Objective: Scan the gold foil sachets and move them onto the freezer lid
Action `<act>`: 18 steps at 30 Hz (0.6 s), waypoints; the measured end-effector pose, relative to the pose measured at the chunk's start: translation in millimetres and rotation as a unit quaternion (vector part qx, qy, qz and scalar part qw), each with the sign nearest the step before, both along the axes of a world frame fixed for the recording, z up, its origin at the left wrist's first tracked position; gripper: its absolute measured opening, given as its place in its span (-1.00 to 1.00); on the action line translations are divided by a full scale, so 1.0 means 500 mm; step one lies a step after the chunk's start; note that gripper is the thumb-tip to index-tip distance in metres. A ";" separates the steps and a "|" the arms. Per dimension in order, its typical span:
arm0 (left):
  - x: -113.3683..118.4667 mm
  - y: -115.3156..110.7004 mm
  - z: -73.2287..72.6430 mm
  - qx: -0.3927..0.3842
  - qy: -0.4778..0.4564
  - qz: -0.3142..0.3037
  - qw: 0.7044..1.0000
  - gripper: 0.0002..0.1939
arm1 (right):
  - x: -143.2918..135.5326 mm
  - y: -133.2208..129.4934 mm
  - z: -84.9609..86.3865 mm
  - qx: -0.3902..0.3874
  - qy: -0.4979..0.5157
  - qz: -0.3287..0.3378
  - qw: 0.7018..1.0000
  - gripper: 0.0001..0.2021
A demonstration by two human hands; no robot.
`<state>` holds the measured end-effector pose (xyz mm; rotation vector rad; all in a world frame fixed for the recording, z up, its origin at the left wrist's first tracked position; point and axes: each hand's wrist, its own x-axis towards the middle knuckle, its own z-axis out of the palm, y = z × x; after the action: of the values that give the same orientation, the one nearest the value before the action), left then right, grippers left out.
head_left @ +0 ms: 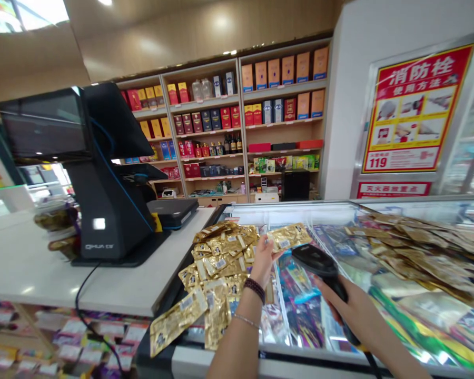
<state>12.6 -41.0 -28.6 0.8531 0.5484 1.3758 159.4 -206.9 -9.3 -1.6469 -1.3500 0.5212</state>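
- Head view, left hand, centre of frame: pinched on one gold foil packet by its left end, lifted clear of the loose ones. White barcode label faces up.
- Head view, right hand, lower right of centre: wrapped round the grip of a black handheld barcode scanner. Scanner head is just beside the packet's right end. Hands apart from each other.
- Head view, progress: one packet in process, label exposed, scanner near it. Can't tell if this one has been read; no beam or readout visible.
- Head view, left of centre: heap of gold foil packets on the chest freezer, overlapping, several labels up. Two packets at the lower left edge of the heap lie flatter, pointing toward the bottom of frame.
- Head view, right side: second, wide pile of gold-brown packets on the freezer top, well apart from the heap.
- Head view, done vs left: packets sit in two groups, so looks mid-batch to me. Which group is handled and which is pending, can't confirm from this. Both are sizeable, so likely neither just started nor near the end.
- Head view, upper left: POS terminal on the counter; the display side I can see looks dark, no count readable.
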 end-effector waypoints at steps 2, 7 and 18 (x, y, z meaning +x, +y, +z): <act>0.000 -0.003 0.004 -0.007 -0.002 0.003 1.000 -0.46 | 0.007 0.008 -0.009 -0.011 -0.006 -0.001 1.000 -0.46; 0.000 -0.008 0.011 -0.009 0.004 -0.006 1.000 -0.50 | 0.015 0.017 -0.021 -0.018 -0.011 0.005 1.000 -0.42; -0.002 0.001 0.000 -0.024 0.029 0.004 0.999 -0.62 | -0.006 -0.009 0.011 -0.001 0.002 0.005 1.000 -0.49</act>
<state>11.4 -40.4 -28.6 0.8547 0.6280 1.3443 156.6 -211.3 -3.9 -1.6400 -1.3556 0.5310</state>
